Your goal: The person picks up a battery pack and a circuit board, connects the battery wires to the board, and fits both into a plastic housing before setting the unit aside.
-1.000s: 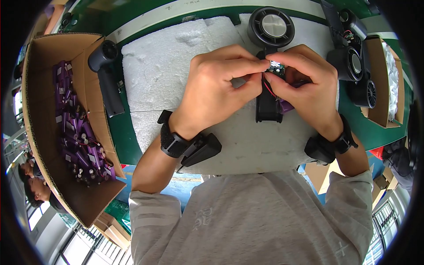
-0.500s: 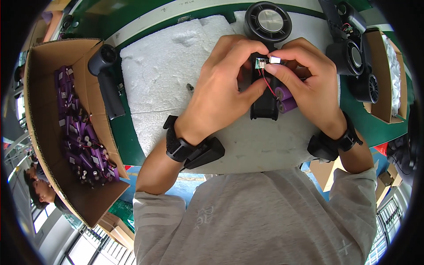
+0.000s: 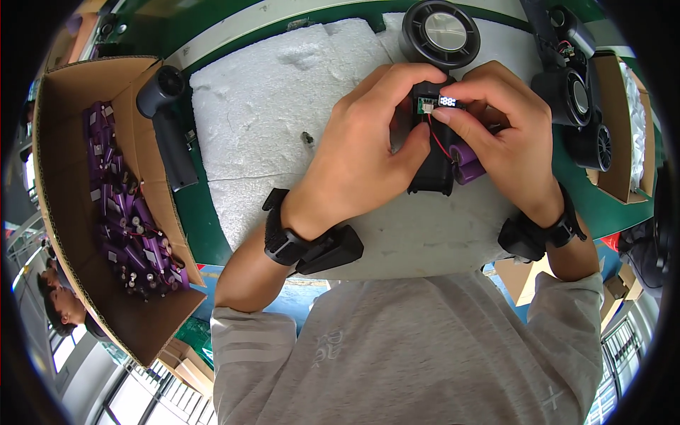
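Observation:
A black handheld fan (image 3: 440, 32) lies with its round head away from me and its handle (image 3: 431, 177) open toward me. My left hand (image 3: 365, 145) is closed around the handle's left side, fingers curled at its upper end and thumb low. Between thumb and index finger, my right hand (image 3: 506, 124) pinches a small display module (image 3: 448, 102) with lit white segments. Just left of it sits a green circuit board (image 3: 426, 105) with a metal connector. A red wire (image 3: 438, 142) runs from it to purple battery cells (image 3: 466, 164), which lie beside the handle under my right hand.
White foam sheets (image 3: 255, 106) cover the green table (image 3: 202, 230). At left, a cardboard box (image 3: 67, 234) holds many purple battery packs (image 3: 131, 212), with another fan (image 3: 173, 127) beside it. More fans (image 3: 563, 92) and a carton (image 3: 613, 127) stand at right. A small dark part (image 3: 307, 139) lies on the foam.
The display has gone from blank white to lit segments. Both hands and the fan have shifted slightly right in the picture, keeping the same grip.

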Tool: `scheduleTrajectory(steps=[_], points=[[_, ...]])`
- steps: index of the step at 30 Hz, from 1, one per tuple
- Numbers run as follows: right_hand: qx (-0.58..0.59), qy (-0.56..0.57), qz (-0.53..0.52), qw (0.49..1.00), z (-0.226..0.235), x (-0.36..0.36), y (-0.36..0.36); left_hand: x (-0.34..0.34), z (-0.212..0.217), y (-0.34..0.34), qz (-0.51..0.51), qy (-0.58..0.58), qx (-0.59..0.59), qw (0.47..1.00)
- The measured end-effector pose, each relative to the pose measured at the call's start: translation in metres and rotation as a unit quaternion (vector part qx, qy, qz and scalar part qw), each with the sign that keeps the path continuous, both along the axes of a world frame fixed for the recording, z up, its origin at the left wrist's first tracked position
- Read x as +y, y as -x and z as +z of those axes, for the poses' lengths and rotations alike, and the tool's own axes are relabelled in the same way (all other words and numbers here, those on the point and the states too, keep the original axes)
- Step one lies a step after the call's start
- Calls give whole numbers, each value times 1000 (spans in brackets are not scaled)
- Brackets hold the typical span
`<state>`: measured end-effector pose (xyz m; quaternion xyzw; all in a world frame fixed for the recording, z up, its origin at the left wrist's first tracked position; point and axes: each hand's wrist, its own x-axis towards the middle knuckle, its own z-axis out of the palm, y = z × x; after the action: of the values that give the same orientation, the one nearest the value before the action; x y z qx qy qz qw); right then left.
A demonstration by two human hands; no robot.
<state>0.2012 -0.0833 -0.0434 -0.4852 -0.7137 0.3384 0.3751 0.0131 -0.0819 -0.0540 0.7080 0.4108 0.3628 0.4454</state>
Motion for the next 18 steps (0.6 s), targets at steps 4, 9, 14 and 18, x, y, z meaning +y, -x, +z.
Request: scheduleTrajectory(steps=[4,9,14,18], points=[[-24,-35,24,999,-2,1,-2,0,3,2,0,19,-6,1000],[-71,-127,54,988,-5,4,-1,0,4,-1,19,30,7,999],[-65,-128,32,989,-6,3,4,-1,0,-1,28,42,10,999],[-62,-114,14,991,-5,1,7,-3,0,-3,44,45,11,998]])
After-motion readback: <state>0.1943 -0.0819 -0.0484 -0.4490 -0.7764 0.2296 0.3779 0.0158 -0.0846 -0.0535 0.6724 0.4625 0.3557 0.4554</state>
